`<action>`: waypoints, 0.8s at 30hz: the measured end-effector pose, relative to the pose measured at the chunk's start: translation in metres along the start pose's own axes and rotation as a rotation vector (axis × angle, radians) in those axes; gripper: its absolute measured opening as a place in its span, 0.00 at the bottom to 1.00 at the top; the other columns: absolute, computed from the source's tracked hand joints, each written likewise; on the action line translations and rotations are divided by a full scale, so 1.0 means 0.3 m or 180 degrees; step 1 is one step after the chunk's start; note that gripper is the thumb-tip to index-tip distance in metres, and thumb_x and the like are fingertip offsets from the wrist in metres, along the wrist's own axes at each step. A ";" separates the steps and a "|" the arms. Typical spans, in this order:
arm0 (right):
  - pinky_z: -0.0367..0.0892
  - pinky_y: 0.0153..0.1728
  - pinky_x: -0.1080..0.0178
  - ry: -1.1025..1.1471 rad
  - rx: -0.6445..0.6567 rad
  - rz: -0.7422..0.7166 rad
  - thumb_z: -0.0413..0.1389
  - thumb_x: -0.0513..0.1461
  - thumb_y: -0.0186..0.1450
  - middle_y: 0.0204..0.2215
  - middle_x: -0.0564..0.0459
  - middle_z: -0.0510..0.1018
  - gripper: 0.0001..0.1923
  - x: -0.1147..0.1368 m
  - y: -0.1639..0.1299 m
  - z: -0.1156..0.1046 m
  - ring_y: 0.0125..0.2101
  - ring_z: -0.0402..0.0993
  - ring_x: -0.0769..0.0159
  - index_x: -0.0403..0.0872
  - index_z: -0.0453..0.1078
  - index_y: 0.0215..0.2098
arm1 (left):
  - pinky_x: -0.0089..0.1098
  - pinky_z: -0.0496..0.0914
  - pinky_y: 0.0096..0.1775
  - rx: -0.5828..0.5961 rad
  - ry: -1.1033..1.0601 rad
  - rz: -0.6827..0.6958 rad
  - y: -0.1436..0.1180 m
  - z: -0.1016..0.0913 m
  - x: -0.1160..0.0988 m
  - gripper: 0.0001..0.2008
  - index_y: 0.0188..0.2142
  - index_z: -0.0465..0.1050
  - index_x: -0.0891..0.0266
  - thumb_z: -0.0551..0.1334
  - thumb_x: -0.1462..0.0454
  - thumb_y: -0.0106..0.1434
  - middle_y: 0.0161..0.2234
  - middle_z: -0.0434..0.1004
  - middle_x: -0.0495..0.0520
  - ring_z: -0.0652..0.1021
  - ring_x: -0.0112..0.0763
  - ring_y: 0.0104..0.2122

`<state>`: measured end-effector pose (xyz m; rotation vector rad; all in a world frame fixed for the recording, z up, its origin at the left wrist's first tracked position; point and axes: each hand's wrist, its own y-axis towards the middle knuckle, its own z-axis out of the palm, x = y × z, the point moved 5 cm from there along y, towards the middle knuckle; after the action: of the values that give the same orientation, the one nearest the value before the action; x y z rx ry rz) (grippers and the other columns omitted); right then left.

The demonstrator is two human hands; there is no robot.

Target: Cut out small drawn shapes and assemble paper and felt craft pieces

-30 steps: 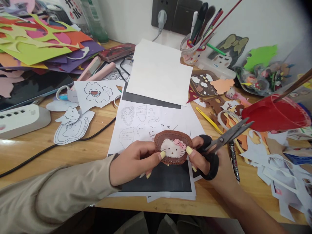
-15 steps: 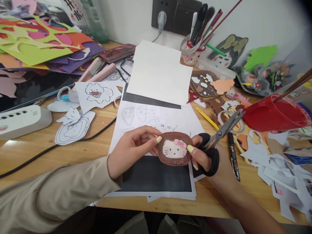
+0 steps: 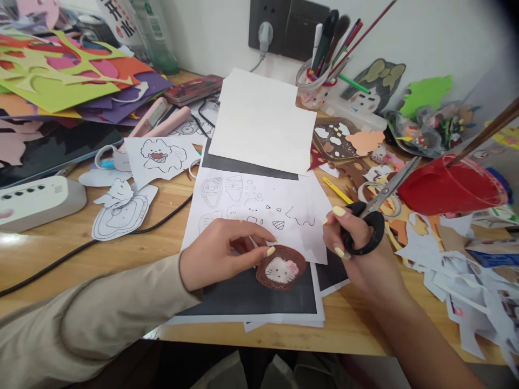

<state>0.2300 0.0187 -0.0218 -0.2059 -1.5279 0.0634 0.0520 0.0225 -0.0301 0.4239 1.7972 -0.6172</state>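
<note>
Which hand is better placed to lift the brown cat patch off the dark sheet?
Left. The left hand already pinches the brown cat patch at its edge on the dark sheet. The right hand sits apart from it, its fingers through the scissors.

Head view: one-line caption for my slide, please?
Left hand holds a brown cat-face patch over printed sheets; right hand grips black-handled scissors.
</note>
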 end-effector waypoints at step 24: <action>0.41 0.13 0.71 0.1637 -0.0040 0.0750 0.45 0.36 0.59 0.09 0.62 0.51 0.10 -0.029 0.021 -0.013 0.13 0.39 0.77 0.44 0.59 0.20 | 0.26 0.62 0.17 0.0700 0.3921 0.3918 -0.268 0.235 -0.031 0.05 0.25 0.69 0.54 0.58 0.59 0.53 0.17 0.61 0.46 0.62 0.23 0.17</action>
<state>0.2340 0.0231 -0.0315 -0.3806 -0.9876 0.1743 0.0627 -0.0840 -0.0216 2.1720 2.0110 0.4794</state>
